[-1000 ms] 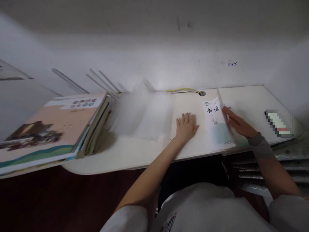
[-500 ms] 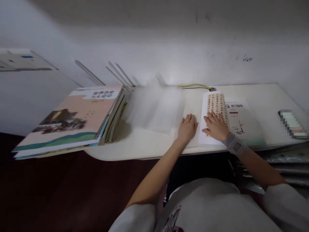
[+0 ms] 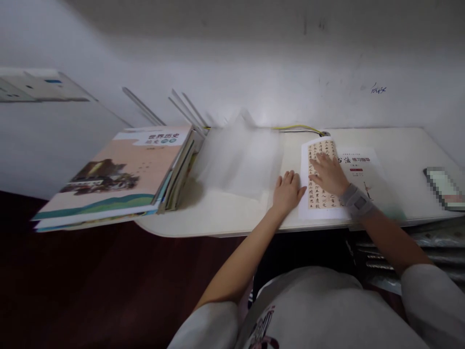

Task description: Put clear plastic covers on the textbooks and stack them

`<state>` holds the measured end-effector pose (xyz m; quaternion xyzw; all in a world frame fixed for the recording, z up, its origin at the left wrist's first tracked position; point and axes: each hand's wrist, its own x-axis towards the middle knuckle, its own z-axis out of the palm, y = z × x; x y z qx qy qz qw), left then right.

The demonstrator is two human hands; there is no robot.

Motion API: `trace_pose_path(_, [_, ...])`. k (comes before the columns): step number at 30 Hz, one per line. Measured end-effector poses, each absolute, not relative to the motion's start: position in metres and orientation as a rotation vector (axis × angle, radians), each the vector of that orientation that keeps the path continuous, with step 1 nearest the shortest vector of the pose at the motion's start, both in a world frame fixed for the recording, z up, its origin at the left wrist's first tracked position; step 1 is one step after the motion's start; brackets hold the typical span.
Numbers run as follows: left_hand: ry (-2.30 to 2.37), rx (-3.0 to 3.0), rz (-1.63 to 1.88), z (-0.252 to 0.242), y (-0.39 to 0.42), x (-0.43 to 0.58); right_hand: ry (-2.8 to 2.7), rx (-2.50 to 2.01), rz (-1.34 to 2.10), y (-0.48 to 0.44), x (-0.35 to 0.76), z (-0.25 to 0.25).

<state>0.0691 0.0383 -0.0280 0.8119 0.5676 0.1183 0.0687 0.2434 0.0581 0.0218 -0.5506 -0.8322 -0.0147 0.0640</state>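
Note:
A calligraphy workbook [image 3: 359, 177] with a white cover lies on the white desk. Over its left part is a white flap [image 3: 316, 196] printed with columns of brush characters on a tan ground. My right hand [image 3: 328, 173], with a grey band at the wrist, rests on that flap with its fingers spread. Just left of the flap, my left hand [image 3: 288, 193] lies flat on the desk, fingers stretched out and holding nothing. Farther left is a crumpled translucent sheet [image 3: 236, 165], its back edge raised near the wall.
A stack of books [image 3: 116, 169], a history book on top, stands at the desk's left end. A phone [image 3: 445, 189], blurred out, lies at the right. A yellow cable [image 3: 298, 127] runs along the wall, and sockets [image 3: 39, 86] are at far left.
My right hand has slid toward the back of the flap, uncovering more of the lower characters. My left hand stays on the desk. The whole view has shifted slightly.

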Motion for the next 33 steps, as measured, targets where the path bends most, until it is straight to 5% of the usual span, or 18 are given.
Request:
trace_pose_path(6, [1.716, 2.426, 0.329, -0.028, 0.039, 0.069, -2.585, -1.838, 0.215, 0.095, 0.270, 0.012])
trace_pose_path(33, [1.727, 2.505, 0.286, -0.031, 0.038, 0.069, -2.659, -1.584, 0.067, 0.077, 0.252, 0.010])
